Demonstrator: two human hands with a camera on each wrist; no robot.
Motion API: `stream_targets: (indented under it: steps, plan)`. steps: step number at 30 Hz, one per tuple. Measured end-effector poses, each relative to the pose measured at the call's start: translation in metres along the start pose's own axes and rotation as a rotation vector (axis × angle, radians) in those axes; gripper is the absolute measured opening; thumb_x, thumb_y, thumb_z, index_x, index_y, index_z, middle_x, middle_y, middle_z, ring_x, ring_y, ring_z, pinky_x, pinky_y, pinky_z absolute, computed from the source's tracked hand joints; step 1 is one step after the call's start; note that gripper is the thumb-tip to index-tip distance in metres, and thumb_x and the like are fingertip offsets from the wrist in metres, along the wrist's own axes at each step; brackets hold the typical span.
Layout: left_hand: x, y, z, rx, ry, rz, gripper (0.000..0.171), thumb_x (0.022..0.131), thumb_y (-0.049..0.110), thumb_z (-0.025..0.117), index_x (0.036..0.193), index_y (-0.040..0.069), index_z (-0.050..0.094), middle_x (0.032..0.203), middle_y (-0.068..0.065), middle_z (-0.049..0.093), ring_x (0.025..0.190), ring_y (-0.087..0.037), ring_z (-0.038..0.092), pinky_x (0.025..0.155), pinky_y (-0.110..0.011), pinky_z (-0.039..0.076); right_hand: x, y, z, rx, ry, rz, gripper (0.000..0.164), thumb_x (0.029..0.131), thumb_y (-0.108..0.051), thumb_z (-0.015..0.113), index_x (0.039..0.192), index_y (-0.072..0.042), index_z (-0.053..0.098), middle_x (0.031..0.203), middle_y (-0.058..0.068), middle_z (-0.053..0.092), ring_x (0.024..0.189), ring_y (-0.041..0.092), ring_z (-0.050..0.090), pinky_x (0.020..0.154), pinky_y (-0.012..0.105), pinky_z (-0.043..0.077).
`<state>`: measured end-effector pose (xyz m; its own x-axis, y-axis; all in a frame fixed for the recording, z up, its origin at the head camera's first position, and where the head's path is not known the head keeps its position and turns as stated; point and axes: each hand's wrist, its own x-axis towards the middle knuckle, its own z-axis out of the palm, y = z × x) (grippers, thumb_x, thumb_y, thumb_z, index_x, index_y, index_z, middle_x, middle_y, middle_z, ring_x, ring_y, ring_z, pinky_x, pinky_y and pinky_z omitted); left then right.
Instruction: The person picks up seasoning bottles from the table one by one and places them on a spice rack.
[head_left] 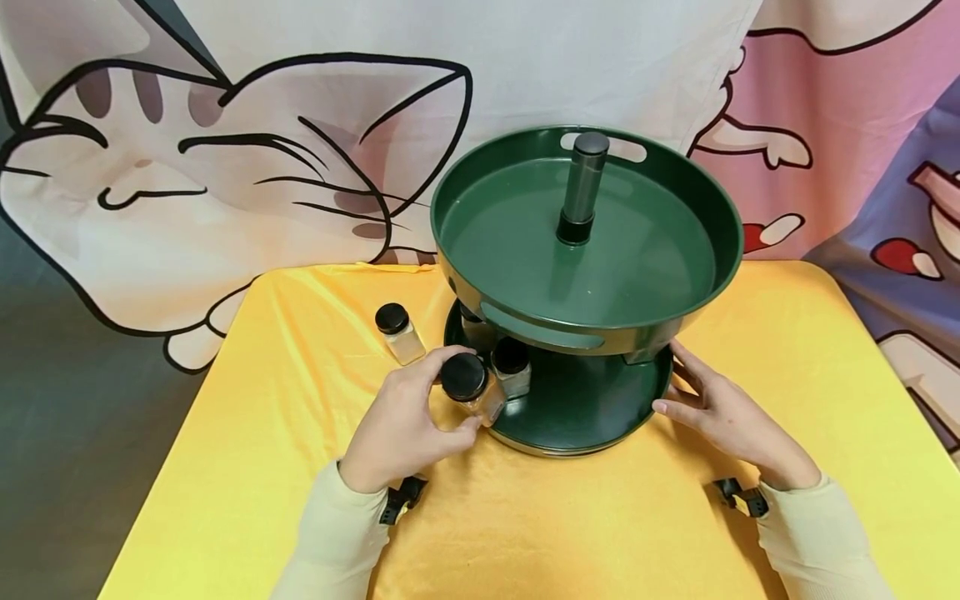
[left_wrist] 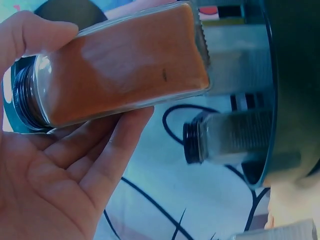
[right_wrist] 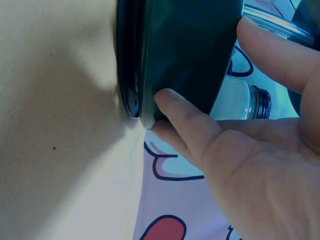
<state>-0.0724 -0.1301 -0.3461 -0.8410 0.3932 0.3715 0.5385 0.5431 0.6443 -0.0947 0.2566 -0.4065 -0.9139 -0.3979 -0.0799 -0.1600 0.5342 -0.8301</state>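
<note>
My left hand (head_left: 408, 421) pinches a spice jar (head_left: 483, 400) with a black lid between thumb and fingers, at the left front of the green lower tray (head_left: 592, 400). Orange-brown powder fills this jar (left_wrist: 125, 65), which is tilted in the left wrist view. Right behind it, a black-lidded jar of pale contents (head_left: 514, 379) stands on the lower tray, with another jar (head_left: 477, 332) partly hidden under the upper tray. With fairly straight fingers, my right hand (head_left: 723, 412) touches the lower tray's right side; its fingertips (right_wrist: 167, 97) rest against the outer wall.
The wide green upper tray (head_left: 517, 275) overhangs the lower one and carries a dark central post (head_left: 585, 187). Left of the trays, a jar with a black lid (head_left: 403, 340) stands on the yellow tablecloth (head_left: 300, 392). A printed cartoon curtain (head_left: 570, 58) hangs behind.
</note>
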Motion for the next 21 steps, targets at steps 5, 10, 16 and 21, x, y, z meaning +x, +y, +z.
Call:
stream_targets:
  steps: [5,10,16,21]
  plan:
    - [0.001,0.005,0.011,-0.011,-0.005,0.021,0.058,0.068,0.021,0.072,0.123,0.015,0.052,0.104,0.008,0.062,0.081,-0.004,0.056,0.072,-0.028,0.050,0.000,0.000,0.001,0.008,0.004,0.003,0.085,0.088,-0.021,0.063,0.149,-0.025,0.003,0.152,0.012,0.013,0.132,0.040,0.027,0.089,0.013,0.040]
    - [0.001,0.011,0.023,-0.019,-0.007,0.026,0.060,0.069,0.024,0.071,0.124,0.012,0.051,0.111,0.004,0.061,0.088,-0.006,0.058,0.077,-0.028,0.050,0.001,0.000,0.002,0.020,0.007,0.008,0.085,0.088,-0.020,0.064,0.149,-0.024,0.005,0.152,0.013,0.015,0.131,0.040,0.028,0.087,0.012,0.040]
    - [0.002,0.015,0.037,-0.013,0.013,0.008,0.062,0.069,0.024,0.072,0.125,0.014,0.050,0.112,0.004,0.060,0.089,-0.005,0.058,0.076,-0.029,0.051,0.000,-0.002,0.002,0.008,0.010,0.003,0.086,0.088,-0.021,0.065,0.149,-0.024,0.005,0.151,0.014,0.016,0.131,0.041,0.029,0.087,0.011,0.040]
    - [0.002,0.016,0.046,0.016,0.022,0.022,0.061,0.068,0.023,0.072,0.124,0.014,0.050,0.113,0.003,0.059,0.094,-0.006,0.057,0.080,-0.027,0.050,-0.001,-0.003,0.002,0.000,0.012,0.003,0.086,0.088,-0.021,0.064,0.149,-0.024,0.004,0.151,0.014,0.015,0.131,0.041,0.028,0.088,0.013,0.041]
